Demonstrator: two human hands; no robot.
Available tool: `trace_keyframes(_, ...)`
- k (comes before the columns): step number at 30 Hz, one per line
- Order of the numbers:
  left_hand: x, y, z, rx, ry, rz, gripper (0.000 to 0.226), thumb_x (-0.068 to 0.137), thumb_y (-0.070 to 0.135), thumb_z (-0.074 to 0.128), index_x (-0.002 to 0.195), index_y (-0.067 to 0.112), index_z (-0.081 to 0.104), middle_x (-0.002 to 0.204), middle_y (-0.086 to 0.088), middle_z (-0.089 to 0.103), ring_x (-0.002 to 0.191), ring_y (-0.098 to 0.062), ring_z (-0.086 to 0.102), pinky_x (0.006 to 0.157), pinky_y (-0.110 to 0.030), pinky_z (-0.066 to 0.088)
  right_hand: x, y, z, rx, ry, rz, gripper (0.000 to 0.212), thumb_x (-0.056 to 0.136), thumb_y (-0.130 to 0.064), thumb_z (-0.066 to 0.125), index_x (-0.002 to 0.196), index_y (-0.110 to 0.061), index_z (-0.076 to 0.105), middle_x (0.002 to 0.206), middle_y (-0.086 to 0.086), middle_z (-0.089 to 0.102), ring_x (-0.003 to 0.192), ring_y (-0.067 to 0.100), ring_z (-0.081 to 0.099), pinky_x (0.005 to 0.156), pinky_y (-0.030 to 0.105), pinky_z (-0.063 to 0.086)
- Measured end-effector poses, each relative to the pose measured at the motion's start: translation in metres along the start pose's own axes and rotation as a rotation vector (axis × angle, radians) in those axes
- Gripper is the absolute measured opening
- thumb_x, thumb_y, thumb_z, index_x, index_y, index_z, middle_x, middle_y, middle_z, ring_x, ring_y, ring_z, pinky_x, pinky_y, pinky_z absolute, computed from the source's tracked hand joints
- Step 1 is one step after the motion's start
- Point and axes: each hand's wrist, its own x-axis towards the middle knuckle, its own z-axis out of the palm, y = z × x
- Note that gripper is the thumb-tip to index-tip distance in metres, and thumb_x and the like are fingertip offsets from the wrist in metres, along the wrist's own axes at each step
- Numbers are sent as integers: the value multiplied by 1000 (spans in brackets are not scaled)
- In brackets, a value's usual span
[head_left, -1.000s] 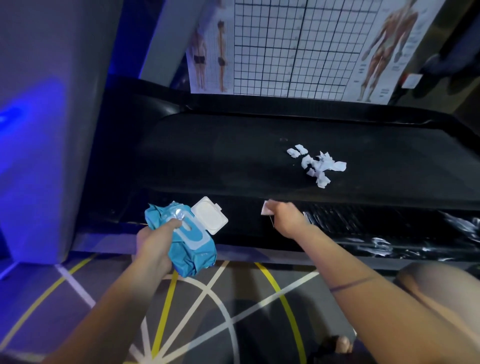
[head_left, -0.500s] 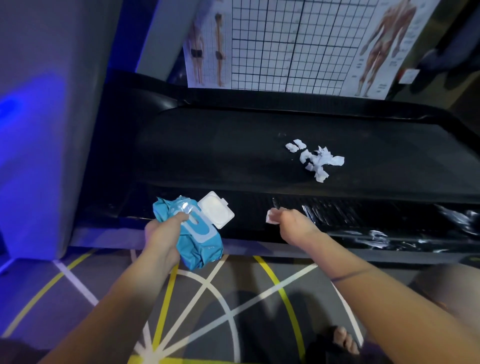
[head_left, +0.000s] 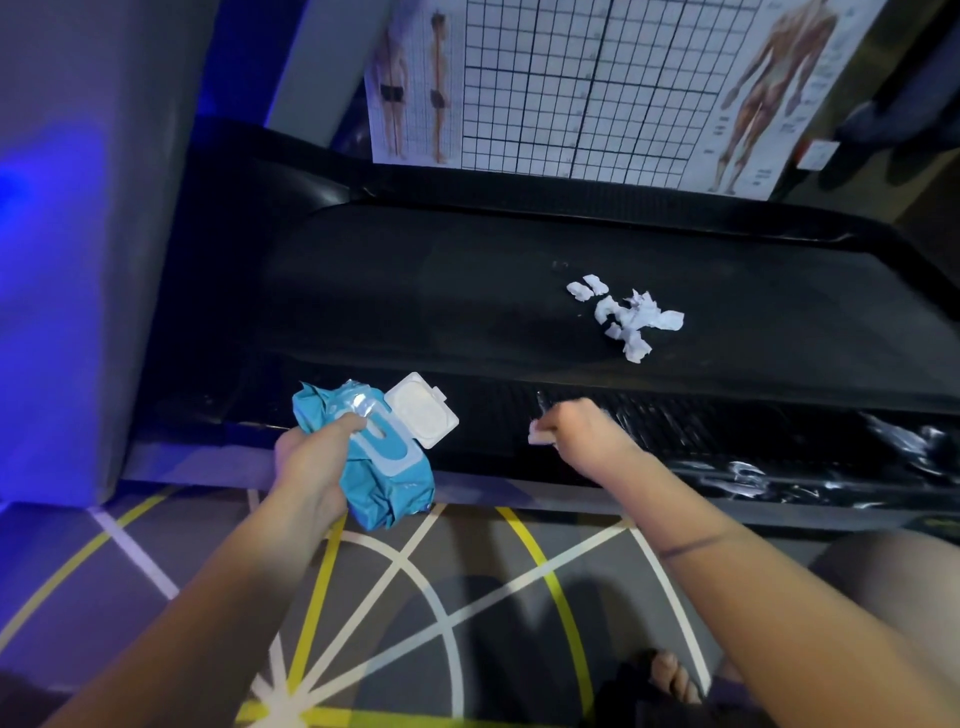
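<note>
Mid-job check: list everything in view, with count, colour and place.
wipe pack: one, blue, white flip lid open, in front of the treadmill's near edge.
white wipe: one small piece, by the near ribbed rail.
paper scraps: several, white, loose heap on the belt, right of middle.
treadmill: one, black, across the middle.
wall chart: one, white, black grid and body figures, behind the treadmill.
floor: grey, yellow and white lines, nearest.
left hand: grips the wipe pack.
right hand: pinches the white wipe.
foot: one, bare toes, bottom edge.
</note>
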Motion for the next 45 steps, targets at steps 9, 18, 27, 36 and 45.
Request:
trace_keyframes(9, 4, 5, -10, -2, 24, 6, 34, 97, 10, 75, 129, 5, 65, 113, -18, 76, 88, -34, 75, 67, -42, 60, 16, -17, 9, -281, -20, -30, 40, 86, 8, 41, 99, -25, 59, 167, -1, 20, 137, 29, 32, 102, 38, 40)
trace_keyframes(18, 3, 4, -8, -17, -6, 11, 35, 97, 9, 75, 131, 4, 63, 115, -20, 75, 98, -39, 75, 79, -52, 61, 10, -12, 20, -10, 148, 18, 28, 82, 3, 48, 72, -20, 61, 125, 6, 58, 117, 30, 56, 87, 41, 53)
trace_keyframes(27, 5, 3, -9, -28, -6, 11, 33, 96, 9, 76, 127, 7, 65, 112, -17, 76, 98, -38, 76, 84, -55, 63, 4, -25, 25, -71, 100, 99, 35, 92, -4, 46, 103, -27, 70, 132, 5, 43, 122, 31, 38, 93, 37, 43)
trace_keyframes(36, 11, 0, -13, 0, 19, 7, 34, 97, 10, 76, 129, 6, 66, 113, -19, 77, 97, -37, 77, 71, -46, 63, -1, -36, 23, -59, 109, 183, 38, 93, -9, 42, 110, -33, 66, 153, 4, 36, 133, 32, 30, 107, 39, 33)
trace_keyframes(45, 15, -5, -4, 4, 3, 6, 35, 96, 11, 77, 128, 5, 65, 112, -19, 77, 97, -39, 77, 86, -57, 63, -16, -30, 34, -29, 91, 216, 35, 102, -14, 38, 121, -29, 63, 164, 5, 27, 139, 31, 29, 107, 37, 39)
